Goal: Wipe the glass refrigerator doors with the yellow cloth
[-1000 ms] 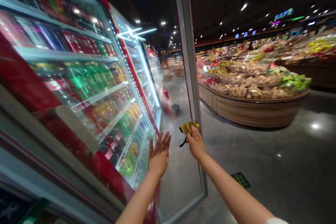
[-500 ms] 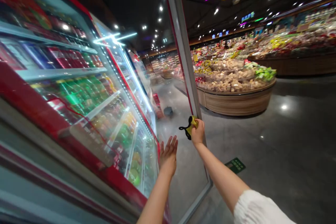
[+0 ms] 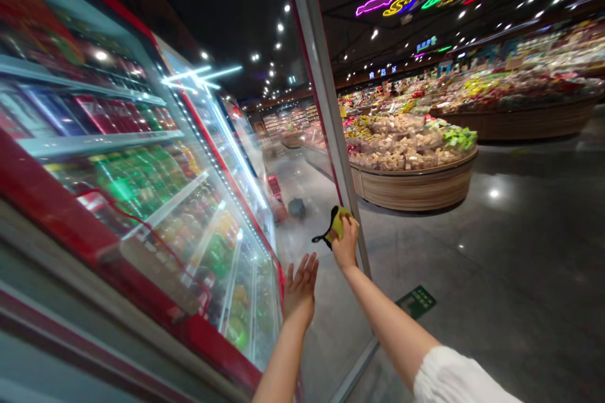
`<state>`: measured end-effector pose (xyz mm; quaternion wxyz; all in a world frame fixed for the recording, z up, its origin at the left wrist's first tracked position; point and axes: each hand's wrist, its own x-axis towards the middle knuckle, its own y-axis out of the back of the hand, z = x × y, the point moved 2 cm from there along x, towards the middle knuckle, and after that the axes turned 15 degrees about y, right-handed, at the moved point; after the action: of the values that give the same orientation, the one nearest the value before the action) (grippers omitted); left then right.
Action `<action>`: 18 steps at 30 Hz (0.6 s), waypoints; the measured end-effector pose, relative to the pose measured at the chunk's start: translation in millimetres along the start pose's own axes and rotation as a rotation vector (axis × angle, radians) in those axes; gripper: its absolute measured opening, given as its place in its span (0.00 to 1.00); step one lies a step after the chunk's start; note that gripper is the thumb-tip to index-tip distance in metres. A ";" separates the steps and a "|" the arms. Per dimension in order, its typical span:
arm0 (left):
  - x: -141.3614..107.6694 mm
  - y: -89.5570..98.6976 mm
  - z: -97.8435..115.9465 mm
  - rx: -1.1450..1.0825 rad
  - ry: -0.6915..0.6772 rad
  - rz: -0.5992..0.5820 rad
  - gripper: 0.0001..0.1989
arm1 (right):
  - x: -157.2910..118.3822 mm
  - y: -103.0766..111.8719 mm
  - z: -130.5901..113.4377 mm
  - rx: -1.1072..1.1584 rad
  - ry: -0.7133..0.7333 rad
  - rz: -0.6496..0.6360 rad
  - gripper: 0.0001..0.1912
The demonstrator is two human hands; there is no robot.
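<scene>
My right hand (image 3: 346, 247) has its fingers bent over a yellow-and-black cloth (image 3: 337, 224), gripping it, and my left hand (image 3: 300, 293) is released, with the fingers raised and spread and holding nothing. From the head view I cannot tell whether the left palm is touching the glass.

For good handling, I would hold the cloth flat under the fingers, with even pressure and its black loop free, and I would mind the edge of the metal frame (image 3: 317, 50).

The cloth lies at the right fingertips, higher than the left hand and a little to its right, before the lower part of the glass door, just beside this frame. On the left there is a red-framed drinks cabinet (image 3: 204, 335) with green bottles (image 3: 137, 177); beyond the door, a rounded wooden display stand (image 3: 411, 190) and a green floor sign (image 3: 418, 301)
</scene>
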<state>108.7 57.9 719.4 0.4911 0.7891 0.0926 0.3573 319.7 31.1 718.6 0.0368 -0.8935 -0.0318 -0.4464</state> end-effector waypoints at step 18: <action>-35.5 20.5 -8.8 -0.053 0.214 0.045 0.36 | 11.3 16.3 -4.9 0.110 0.191 -0.090 0.29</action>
<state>72.9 36.2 722.1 0.4910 0.7350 0.1174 0.4527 324.0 14.6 730.0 0.0686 -0.8412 -0.0929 -0.5283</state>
